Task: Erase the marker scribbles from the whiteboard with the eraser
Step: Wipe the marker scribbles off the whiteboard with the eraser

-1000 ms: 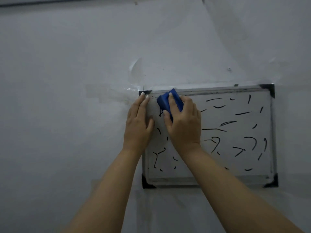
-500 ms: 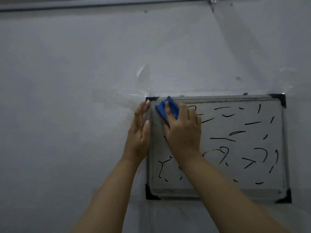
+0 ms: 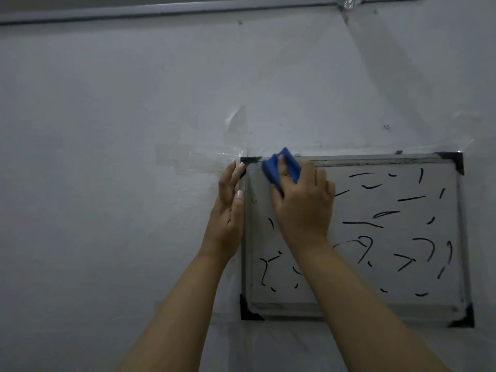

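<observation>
A small whiteboard (image 3: 418, 296) with a grey frame and black corners hangs on the wall. Black marker scribbles (image 3: 410, 199) cover most of it; the top-left patch is wiped. My right hand (image 3: 306, 205) presses a blue eraser (image 3: 276, 169) against the board's upper left, near the top frame. My left hand (image 3: 228, 210) lies flat, fingers together and pointing up, against the board's left edge, holding nothing. My right forearm hides part of the board's lower middle.
Clear tape strips (image 3: 236, 122) stick to the grey wall above and left of the board's top-left corner. A long tape strip (image 3: 381, 63) runs diagonally down from the upper right. A pale rail (image 3: 161, 9) crosses the wall's top.
The eraser has slid up to the top frame near the left corner. Marks near that corner are gone. My left hand has shifted off the board face to its left edge.
</observation>
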The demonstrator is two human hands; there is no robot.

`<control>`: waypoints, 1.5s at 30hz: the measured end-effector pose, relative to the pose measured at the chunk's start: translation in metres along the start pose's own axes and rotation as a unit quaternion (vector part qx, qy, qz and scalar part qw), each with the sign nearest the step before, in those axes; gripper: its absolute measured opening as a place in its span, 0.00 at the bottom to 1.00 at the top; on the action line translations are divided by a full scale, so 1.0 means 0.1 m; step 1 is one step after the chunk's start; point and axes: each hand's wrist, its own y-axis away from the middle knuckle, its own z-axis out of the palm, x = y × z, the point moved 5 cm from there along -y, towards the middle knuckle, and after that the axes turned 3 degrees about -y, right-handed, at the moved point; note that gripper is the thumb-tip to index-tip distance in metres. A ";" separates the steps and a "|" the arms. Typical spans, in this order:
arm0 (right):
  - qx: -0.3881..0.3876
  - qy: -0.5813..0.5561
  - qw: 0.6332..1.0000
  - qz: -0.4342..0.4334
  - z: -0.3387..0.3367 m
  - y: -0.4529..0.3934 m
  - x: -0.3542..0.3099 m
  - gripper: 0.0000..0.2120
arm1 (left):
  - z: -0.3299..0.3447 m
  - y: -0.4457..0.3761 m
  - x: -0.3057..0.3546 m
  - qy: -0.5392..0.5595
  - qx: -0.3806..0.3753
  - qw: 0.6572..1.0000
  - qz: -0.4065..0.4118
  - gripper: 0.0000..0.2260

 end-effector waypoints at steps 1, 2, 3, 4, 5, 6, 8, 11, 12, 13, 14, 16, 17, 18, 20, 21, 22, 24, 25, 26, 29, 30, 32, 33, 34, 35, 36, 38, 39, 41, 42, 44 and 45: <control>-0.001 0.005 0.999 0.044 -0.01 -0.01 0.04 0.28 | 0.00 0.00 0.00 -0.003 -0.004 1.000 -0.001 0.24; -0.003 0.004 0.998 0.069 -0.01 0.00 0.01 0.28 | 0.00 0.00 0.00 -0.002 -0.006 1.000 -0.003 0.24; -0.007 0.000 0.998 0.067 -0.01 0.04 -0.06 0.28 | 0.01 0.00 0.00 0.001 -0.005 1.000 -0.006 0.24; -0.012 -0.007 0.999 0.042 0.02 0.08 -0.16 0.28 | 0.02 0.00 0.00 0.006 -0.003 1.000 -0.008 0.24; -0.018 -0.011 1.000 0.002 0.04 0.14 -0.26 0.28 | 0.02 0.00 0.01 0.010 0.001 1.000 -0.008 0.24; -0.024 -0.009 0.999 -0.039 0.05 0.18 -0.30 0.29 | 0.02 0.00 0.01 0.013 0.003 1.000 -0.010 0.24; -0.018 -0.004 0.998 -0.067 0.03 0.15 -0.17 0.29 | 0.03 0.01 0.01 0.013 0.001 1.000 -0.018 0.24; -0.005 0.005 0.998 0.063 -0.04 0.01 0.15 0.28 | 0.03 0.04 0.01 -0.001 -0.011 1.000 -0.019 0.24; -0.005 0.010 0.996 0.091 -0.05 0.03 0.16 0.28 | 0.04 0.04 0.00 -0.010 -0.015 1.000 -0.020 0.24; -0.008 0.007 0.996 0.086 -0.04 0.08 0.11 0.29 | 0.05 0.05 -0.01 -0.025 -0.017 0.999 -0.020 0.25; -0.016 -0.001 0.998 0.055 -0.01 0.15 0.02 0.29 | 0.06 0.05 -0.02 -0.046 -0.020 0.999 -0.018 0.26; -0.033 -0.010 0.999 -0.034 0.04 0.33 -0.11 0.29 | 0.08 0.05 -0.04 -0.092 -0.023 0.995 -0.005 0.30; -0.035 -0.001 0.997 -0.065 0.05 0.36 -0.10 0.29 | 0.08 0.05 -0.05 -0.112 -0.025 0.993 0.005 0.32; -0.031 0.008 0.997 -0.075 0.05 0.35 -0.03 0.29 | 0.08 0.05 -0.06 -0.127 -0.027 0.991 0.014 0.32; -0.020 0.015 0.999 -0.019 0.01 0.26 0.14 0.29 | 0.06 0.05 -0.07 -0.142 -0.029 0.989 0.023 0.33; -0.018 0.015 0.999 0.027 -0.02 0.24 0.19 0.29 | 0.05 0.05 -0.06 -0.142 -0.028 0.989 0.024 0.33; -0.017 0.011 0.998 0.058 -0.04 0.26 0.18 0.29 | 0.04 0.05 -0.06 -0.140 -0.024 0.989 0.025 0.33; -0.024 -0.005 0.999 0.040 -0.03 0.39 0.01 0.29 | 0.04 0.05 -0.06 -0.129 -0.018 0.991 0.021 0.32; -0.034 -0.012 0.999 0.004 0.00 0.48 -0.11 0.29 | 0.04 0.05 -0.06 -0.122 -0.018 0.992 0.019 0.31; -0.045 -0.014 0.998 -0.034 0.02 0.55 -0.19 0.30 | 0.05 0.05 -0.07 -0.114 -0.018 0.993 0.016 0.31; -0.043 -0.009 0.997 -0.068 0.04 0.45 -0.12 0.29 | 0.03 0.06 -0.09 -0.103 -0.024 0.994 -0.004 0.33; -0.036 -0.006 0.999 -0.033 0.02 0.36 -0.04 0.28 | 0.02 0.06 -0.09 -0.106 -0.025 0.994 -0.008 0.33; -0.024 -0.009 0.998 0.054 -0.04 0.22 0.05 0.28 | 0.03 0.06 -0.09 -0.102 -0.025 0.994 -0.007 0.34; -0.025 -0.015 0.997 0.068 -0.05 0.22 0.02 0.28 | 0.04 0.06 -0.09 -0.097 -0.023 0.995 -0.007 0.35; -0.030 -0.023 0.998 0.051 -0.04 0.25 -0.06 0.28 | 0.06 0.06 -0.09 -0.093 -0.022 0.995 -0.013 0.36; -0.038 -0.029 0.999 0.015 -0.02 0.31 -0.15 0.28 | 0.07 0.07 -0.09 -0.093 -0.019 0.995 -0.022 0.37; -0.047 -0.031 0.998 -0.023 0.00 0.36 -0.20 0.28 | 0.09 0.08 -0.07 -0.101 -0.014 0.994 -0.029 0.37; -0.052 -0.031 0.997 -0.044 0.00 0.34 -0.08 0.28 | 0.11 0.07 0.00 -0.137 0.007 0.990 -0.017 0.36; -0.046 -0.027 0.998 -0.014 -0.02 0.29 0.07 0.28 | 0.13 0.06 0.06 -0.161 0.016 0.987 0.001 0.35; -0.029 -0.018 0.995 0.090 -0.08 0.18 0.45 0.28 | 0.20 0.01 0.15 -0.213 0.015 0.976 0.040 0.34; -0.022 -0.017 0.990 0.135 -0.12 0.15 0.58 0.28 | 0.24 -0.01 0.17 -0.233 0.008 0.971 0.048 0.34; -0.013 -0.010 0.986 0.165 -0.15 0.18 0.63 0.28 | 0.33 -0.03 0.17 -0.254 0.001 0.966 0.044 0.32; -0.015 -0.005 0.989 0.148 -0.14 0.22 0.56 0.28 | 0.36 -0.03 0.16 -0.259 0.004 0.965 0.037 0.31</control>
